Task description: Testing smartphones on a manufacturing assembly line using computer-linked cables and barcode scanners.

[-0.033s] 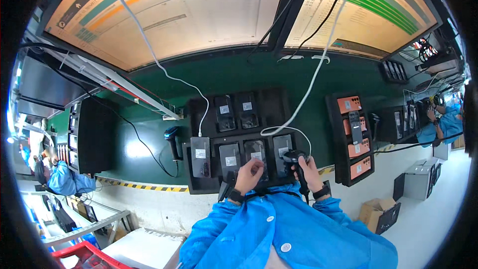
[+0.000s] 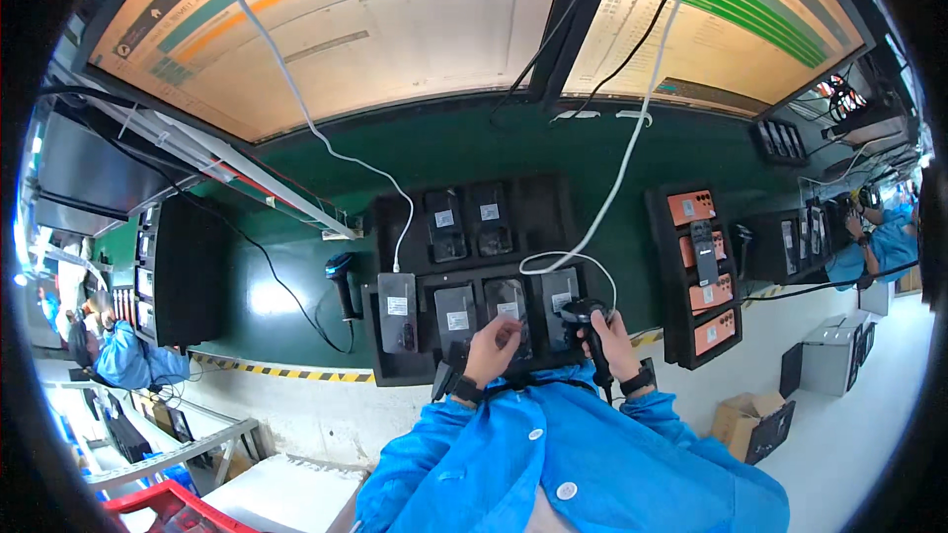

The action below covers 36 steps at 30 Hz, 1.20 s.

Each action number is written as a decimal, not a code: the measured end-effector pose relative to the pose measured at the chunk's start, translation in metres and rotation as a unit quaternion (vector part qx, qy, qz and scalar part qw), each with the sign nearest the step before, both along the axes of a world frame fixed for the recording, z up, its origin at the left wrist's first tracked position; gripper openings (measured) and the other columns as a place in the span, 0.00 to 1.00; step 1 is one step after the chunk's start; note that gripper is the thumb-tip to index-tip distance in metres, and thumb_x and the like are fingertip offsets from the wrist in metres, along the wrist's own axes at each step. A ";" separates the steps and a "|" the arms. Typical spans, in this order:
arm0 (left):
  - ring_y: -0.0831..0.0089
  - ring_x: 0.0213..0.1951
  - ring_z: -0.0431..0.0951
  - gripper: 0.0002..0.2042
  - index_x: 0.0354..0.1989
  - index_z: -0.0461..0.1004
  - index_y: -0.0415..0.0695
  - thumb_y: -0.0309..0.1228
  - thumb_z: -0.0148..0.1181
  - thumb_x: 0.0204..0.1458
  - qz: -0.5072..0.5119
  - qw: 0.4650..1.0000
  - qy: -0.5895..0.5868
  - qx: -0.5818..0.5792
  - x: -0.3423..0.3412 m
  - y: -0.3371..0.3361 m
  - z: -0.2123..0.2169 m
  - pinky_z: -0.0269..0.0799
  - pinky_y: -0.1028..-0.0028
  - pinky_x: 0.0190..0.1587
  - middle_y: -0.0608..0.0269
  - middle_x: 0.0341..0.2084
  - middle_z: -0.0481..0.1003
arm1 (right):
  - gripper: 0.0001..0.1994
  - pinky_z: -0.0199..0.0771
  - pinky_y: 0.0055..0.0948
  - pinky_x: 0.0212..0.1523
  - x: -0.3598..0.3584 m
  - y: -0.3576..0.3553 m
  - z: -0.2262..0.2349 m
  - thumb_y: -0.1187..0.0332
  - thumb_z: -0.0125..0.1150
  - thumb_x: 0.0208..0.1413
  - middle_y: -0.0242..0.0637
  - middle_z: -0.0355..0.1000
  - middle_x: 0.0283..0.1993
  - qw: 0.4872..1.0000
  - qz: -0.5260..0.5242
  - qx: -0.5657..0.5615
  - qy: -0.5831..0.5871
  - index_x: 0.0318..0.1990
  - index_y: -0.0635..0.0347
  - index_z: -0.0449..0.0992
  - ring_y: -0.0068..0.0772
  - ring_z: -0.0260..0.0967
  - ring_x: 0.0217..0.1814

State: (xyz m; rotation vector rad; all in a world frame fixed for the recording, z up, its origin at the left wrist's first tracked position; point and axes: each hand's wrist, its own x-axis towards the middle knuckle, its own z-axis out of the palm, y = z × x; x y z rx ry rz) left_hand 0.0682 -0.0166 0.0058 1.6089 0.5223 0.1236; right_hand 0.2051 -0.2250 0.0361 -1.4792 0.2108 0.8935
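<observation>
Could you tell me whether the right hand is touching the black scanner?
Touching. The head view shows the right hand wrapped around the handle of the black scanner, fingers closed on it above the dark tray.

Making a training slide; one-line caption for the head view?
Right hand grips a handheld scanner while left hand touches a phone in the black tray.

Two pale screens (image 2: 326,30) overhead; white phone labels (image 2: 397,305)

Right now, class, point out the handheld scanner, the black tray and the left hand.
handheld scanner (image 2: 583,316), head view, its head.
black tray (image 2: 387,209), head view, bare upper-left corner.
left hand (image 2: 494,343), head view, its back.
</observation>
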 end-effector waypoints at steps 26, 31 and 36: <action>0.70 0.31 0.81 0.09 0.35 0.77 0.38 0.29 0.64 0.46 0.079 0.986 0.095 0.110 -0.020 0.007 -0.042 0.76 0.71 0.37 0.57 0.27 0.80 | 0.21 0.70 0.24 0.21 -0.007 -0.015 -0.009 0.51 0.56 0.61 0.40 0.72 0.31 0.998 0.048 0.016 -0.023 0.43 0.60 0.58 0.23 0.67 0.22; 0.70 0.31 0.81 0.09 0.34 0.77 0.38 0.29 0.64 0.46 0.093 0.986 0.097 0.099 -0.018 0.006 -0.041 0.76 0.72 0.36 0.56 0.27 0.80 | 0.23 0.66 0.22 0.19 -0.008 -0.011 0.007 0.52 0.60 0.59 0.38 0.71 0.29 0.999 0.032 0.033 -0.018 0.42 0.63 0.59 0.22 0.66 0.20; 0.68 0.28 0.80 0.07 0.31 0.76 0.41 0.29 0.62 0.45 0.098 0.982 0.071 0.141 -0.019 0.004 -0.050 0.75 0.71 0.33 0.59 0.24 0.79 | 0.21 0.66 0.23 0.18 -0.009 -0.014 0.004 0.55 0.59 0.60 0.40 0.72 0.30 0.999 0.023 0.042 -0.024 0.41 0.63 0.58 0.22 0.66 0.20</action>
